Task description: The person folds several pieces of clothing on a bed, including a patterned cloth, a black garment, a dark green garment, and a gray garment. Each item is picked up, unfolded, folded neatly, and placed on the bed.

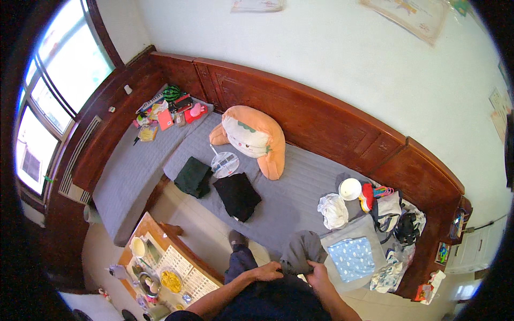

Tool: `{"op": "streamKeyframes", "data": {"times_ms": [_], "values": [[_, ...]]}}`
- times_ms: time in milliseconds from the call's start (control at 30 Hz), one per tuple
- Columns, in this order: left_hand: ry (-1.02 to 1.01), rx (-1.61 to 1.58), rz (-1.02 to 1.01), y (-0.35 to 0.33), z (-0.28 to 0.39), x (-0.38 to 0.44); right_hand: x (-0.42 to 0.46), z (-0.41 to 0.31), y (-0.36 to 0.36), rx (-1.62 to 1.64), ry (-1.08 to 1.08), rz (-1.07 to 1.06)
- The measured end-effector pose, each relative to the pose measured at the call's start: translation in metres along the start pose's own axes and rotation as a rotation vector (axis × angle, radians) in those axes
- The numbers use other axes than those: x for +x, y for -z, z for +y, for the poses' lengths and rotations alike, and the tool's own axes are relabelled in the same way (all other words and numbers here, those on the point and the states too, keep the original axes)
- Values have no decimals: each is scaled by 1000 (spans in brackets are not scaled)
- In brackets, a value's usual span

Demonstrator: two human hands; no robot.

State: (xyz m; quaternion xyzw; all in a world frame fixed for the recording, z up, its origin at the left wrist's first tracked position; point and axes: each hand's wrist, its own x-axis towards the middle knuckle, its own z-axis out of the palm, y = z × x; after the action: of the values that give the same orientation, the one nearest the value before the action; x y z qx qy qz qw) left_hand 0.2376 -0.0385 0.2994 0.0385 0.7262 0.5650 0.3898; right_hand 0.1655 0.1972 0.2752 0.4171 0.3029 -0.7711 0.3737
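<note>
Close to my body, both hands grip a dark grey garment (301, 252) that hangs out over the sofa's front edge. My left hand (268, 271) pinches its left side, and my right hand (319, 275) has hold of the right side. A small pale patch shows between the hands; what it is I cannot tell. Beyond, on the grey sofa cushion (289, 196), lie a folded black garment (237, 196) and a folded dark green garment (192, 177). To the right, a light blue patterned folded cloth (351, 259) rests on a grey cushion (333, 279).
An orange plush backrest pillow (275, 132) leans near the wooden sofa back. Beside it lies a round hand fan (225, 164). Toys and books (164, 120) fill the far left corner. A white cloth (333, 211) and bags (387, 210) sit right. At lower left stands a cluttered wooden table (200, 263).
</note>
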Motion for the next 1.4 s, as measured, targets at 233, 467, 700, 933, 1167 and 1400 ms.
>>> {"op": "streamKeyframes", "data": {"times_ms": [233,467,700,933,1167,1400], "values": [[-21,-164,74,77,-96,-34,49,54,-77,-5,68,-71],[138,-723,317,137,-203,-115,116,124,-166,-56,136,-115],[238,-1101,474,153,-266,-147,200,148,-256,-47,39,-163],[265,-1196,563,140,-279,-162,244,158,-345,-82,37,-252],[519,-1289,694,135,-321,-157,396,190,-264,-125,-6,-52],[349,-841,873,195,-468,-64,494,212,-171,-786,115,410]]}}
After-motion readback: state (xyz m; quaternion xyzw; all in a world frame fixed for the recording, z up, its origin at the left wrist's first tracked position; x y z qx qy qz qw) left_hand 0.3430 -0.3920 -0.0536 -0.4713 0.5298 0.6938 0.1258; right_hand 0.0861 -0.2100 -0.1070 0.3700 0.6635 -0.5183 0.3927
